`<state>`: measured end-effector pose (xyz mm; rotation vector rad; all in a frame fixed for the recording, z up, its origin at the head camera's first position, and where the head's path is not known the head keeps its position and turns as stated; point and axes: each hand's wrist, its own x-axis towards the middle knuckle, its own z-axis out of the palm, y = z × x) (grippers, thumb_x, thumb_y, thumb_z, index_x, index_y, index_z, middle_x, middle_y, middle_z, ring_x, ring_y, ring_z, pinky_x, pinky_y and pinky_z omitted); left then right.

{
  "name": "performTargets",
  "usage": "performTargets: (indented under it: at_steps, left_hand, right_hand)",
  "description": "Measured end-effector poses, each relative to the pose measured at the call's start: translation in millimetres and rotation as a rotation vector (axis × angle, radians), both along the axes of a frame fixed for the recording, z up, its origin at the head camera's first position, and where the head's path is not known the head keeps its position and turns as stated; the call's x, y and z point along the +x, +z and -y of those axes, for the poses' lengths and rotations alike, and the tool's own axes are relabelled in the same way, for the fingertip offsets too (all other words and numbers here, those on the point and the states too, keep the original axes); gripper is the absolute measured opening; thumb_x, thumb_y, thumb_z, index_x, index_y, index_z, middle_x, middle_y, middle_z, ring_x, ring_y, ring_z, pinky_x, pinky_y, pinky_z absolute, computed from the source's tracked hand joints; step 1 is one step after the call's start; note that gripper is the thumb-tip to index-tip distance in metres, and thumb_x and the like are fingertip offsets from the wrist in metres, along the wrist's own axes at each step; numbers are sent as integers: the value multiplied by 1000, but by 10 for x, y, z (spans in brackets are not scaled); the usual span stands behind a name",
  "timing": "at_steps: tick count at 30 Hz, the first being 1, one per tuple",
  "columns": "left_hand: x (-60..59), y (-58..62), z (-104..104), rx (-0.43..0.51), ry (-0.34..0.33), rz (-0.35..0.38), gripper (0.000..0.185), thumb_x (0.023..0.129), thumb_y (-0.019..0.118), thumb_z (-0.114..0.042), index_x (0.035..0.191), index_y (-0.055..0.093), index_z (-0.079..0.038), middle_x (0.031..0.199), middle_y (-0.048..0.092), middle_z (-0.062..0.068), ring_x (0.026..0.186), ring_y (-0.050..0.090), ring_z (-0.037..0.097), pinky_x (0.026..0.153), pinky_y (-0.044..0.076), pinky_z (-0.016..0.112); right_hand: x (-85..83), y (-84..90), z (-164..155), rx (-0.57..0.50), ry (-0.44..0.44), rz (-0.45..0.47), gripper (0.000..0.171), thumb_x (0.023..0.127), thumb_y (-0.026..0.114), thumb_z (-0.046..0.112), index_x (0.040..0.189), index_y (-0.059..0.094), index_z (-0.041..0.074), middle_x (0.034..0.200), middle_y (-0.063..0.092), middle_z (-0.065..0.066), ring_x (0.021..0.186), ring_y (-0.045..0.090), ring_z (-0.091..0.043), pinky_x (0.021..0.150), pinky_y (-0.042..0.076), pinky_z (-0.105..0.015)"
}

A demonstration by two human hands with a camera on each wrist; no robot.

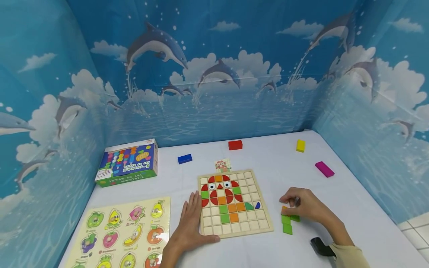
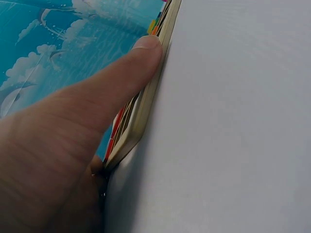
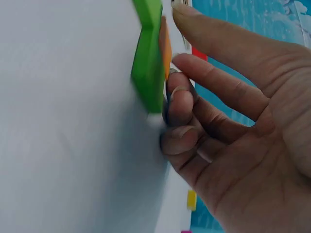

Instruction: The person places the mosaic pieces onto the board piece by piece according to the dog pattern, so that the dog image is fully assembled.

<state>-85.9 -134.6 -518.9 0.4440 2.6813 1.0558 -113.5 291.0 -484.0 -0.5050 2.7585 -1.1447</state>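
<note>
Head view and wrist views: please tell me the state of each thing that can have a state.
Mosaic board: lying flat, partly filled with tiles.
Left hand: flat, fingers straight, resting against the board's left edge.
Right hand: fingers curled at the green and orange tiles.
Bead toy box: closed.

Place: children's play or toy-testing corner | Walls: blue backdrop (image 1: 214,74) printed with dolphins, clouds and sea on three sides | Surface (image 1: 268,156): white, carrying a wooden mosaic board (image 1: 232,203), a fruit peg puzzle (image 1: 124,232), a toy box (image 1: 127,162), scattered coloured blocks (image 1: 235,144)
</note>
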Motion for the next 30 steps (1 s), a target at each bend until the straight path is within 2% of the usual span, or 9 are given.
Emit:
performTargets:
  at_steps: [7, 11, 19, 23, 30]
  left_hand:
    - [-4, 7, -7, -2, 4, 8, 147, 69, 92, -69, 174, 9, -9, 182, 1, 8, 168, -9, 27, 134, -3, 54]
    - [-5, 6, -9, 0, 5, 12, 147, 69, 92, -69, 174, 9, -9, 182, 1, 8, 168, -10, 27, 134, -3, 54]
    - [3, 7, -10, -1, 6, 14, 146, 69, 92, -69, 174, 9, -10, 183, 1, 7, 168, -10, 26, 134, -3, 53]
    - [4, 12, -12, -4, 4, 17, 146, 70, 92, -68, 174, 9, -9, 182, 1, 8, 168, -9, 27, 134, -3, 53]
    - [5, 22, -8, -5, 7, 12, 147, 69, 92, -68, 174, 9, -9, 182, 1, 7, 168, -9, 26, 134, -3, 52]
  right_hand:
    - [61, -10, -94, 26, -36, 6, 20, 79, 97, 12, 91, 81, 13, 78, 61, 5, 70, 52, -9, 61, 47, -21]
    - [59, -4, -70, 38, -62, 55, 18, 80, 96, 13, 90, 81, 15, 78, 59, 5, 72, 52, -9, 62, 46, -21]
    - [70, -5, -69, 37, -18, 97, 23, 81, 95, 12, 89, 74, 14, 77, 56, 6, 72, 51, -8, 62, 44, -22]
    - [68, 13, -51, 6, -7, 127, 18, 83, 94, 13, 88, 77, 15, 76, 61, 7, 71, 54, -8, 63, 47, -21]
    - [25, 95, 113, -115, 56, 87, 8, 92, 85, 7, 97, 85, 13, 91, 79, 6, 73, 64, -7, 68, 58, -21]
